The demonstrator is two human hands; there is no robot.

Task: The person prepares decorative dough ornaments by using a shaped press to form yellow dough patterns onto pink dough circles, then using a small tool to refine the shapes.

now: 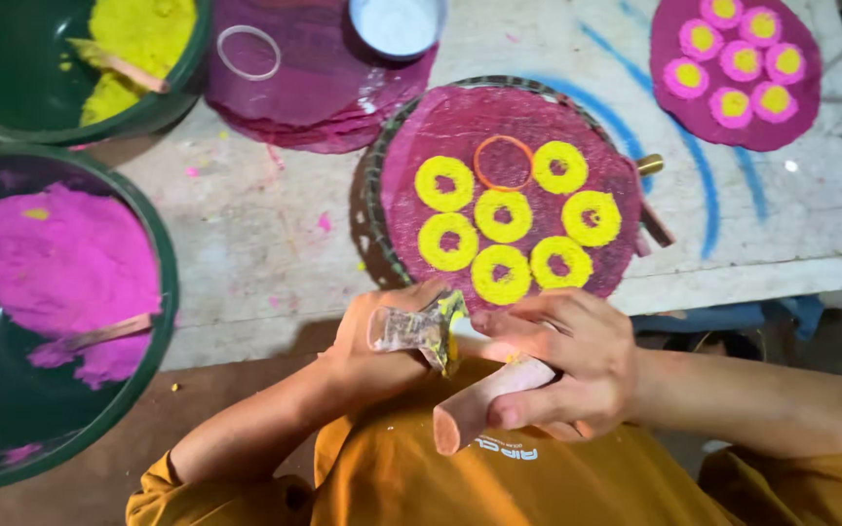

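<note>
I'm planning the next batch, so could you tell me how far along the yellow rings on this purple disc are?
Six yellow powder rings already lie on the purple disc. An orange hoop sits on the seventh spot, unfilled. The left hand holds a small crumpled scoop and the right hand a pink tube, both off the disc. Unlike the decorated disc top right, these rings have no pink yet.

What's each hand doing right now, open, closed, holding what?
Left hand: closed on a crumpled clear plastic piece smeared with yellow powder.
Right hand: closed around a pinkish cylindrical stick.
</note>
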